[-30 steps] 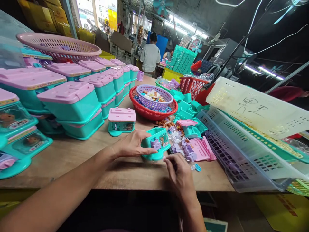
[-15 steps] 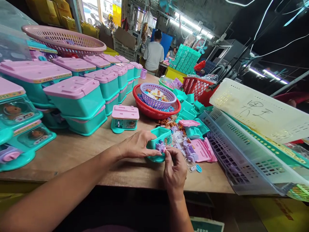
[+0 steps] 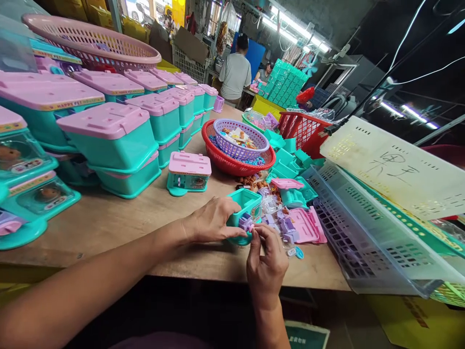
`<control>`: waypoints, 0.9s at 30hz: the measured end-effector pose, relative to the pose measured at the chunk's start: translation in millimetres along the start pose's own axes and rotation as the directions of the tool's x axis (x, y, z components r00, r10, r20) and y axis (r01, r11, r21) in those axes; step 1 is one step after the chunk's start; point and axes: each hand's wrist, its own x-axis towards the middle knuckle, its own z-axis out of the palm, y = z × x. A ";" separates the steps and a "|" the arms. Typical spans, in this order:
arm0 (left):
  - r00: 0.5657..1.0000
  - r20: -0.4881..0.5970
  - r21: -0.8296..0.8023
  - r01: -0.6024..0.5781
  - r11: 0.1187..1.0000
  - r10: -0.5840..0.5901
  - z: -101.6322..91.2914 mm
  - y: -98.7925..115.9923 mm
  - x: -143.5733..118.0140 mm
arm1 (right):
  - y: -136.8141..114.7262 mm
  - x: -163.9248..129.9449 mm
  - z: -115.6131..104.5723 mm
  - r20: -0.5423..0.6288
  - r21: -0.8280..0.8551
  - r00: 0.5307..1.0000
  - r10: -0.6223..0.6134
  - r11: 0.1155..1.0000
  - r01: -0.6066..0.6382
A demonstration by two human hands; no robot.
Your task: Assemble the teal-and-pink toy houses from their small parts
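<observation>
From the head camera, the left hand (image 3: 212,220) gripped a teal toy box (image 3: 244,207) on the wooden table (image 3: 109,228), open top upward, long axis running away. The right hand (image 3: 267,259) pinched a purple piece (image 3: 246,222) at its front, fingertips hiding the join.

Both forearms are bare, with no sleeves, gloves, rings or watch showing.
</observation>
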 end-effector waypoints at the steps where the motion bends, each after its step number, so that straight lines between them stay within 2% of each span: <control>1: 1.000 -0.004 0.000 0.007 1.000 -0.007 0.4 0.9 0.1 | 0.0 -1.1 0.7 -0.007 0.004 1.000 0.020 1.000 -0.020; 4: 0.999 -0.005 -0.011 0.037 0.999 -0.037 0.0 3.1 0.8 | 1.7 -2.4 1.3 0.013 0.050 0.995 0.101 0.994 -0.101; 6: 0.998 0.004 -0.023 0.059 0.998 -0.058 -1.2 4.1 1.5 | 3.9 -1.3 0.1 0.042 0.069 0.993 0.113 0.991 -0.116; 12: 0.997 -0.019 -0.007 0.077 0.997 -0.077 -2.7 6.9 2.1 | 11.9 10.3 -4.5 0.089 -0.017 0.988 -0.130 0.991 0.132; 15: 0.996 -0.042 0.025 0.080 0.996 -0.079 0.0 8.0 1.1 | 14.5 13.0 -4.5 0.115 -0.003 0.986 -0.118 0.993 0.119; 18: 0.996 -0.059 0.066 0.069 0.995 -0.066 4.0 7.8 0.1 | 14.0 10.2 -0.8 0.079 0.009 0.995 -0.063 0.998 0.063; 24: 0.995 -0.070 0.127 0.081 0.989 -0.073 4.8 5.9 1.9 | 6.8 4.6 12.0 -0.069 -0.031 0.996 -0.064 0.998 0.062; 27: 0.997 -0.049 0.188 0.069 0.980 -0.061 0.4 4.7 -2.7 | 4.4 -2.2 12.5 -0.046 0.024 0.998 -0.052 0.998 0.053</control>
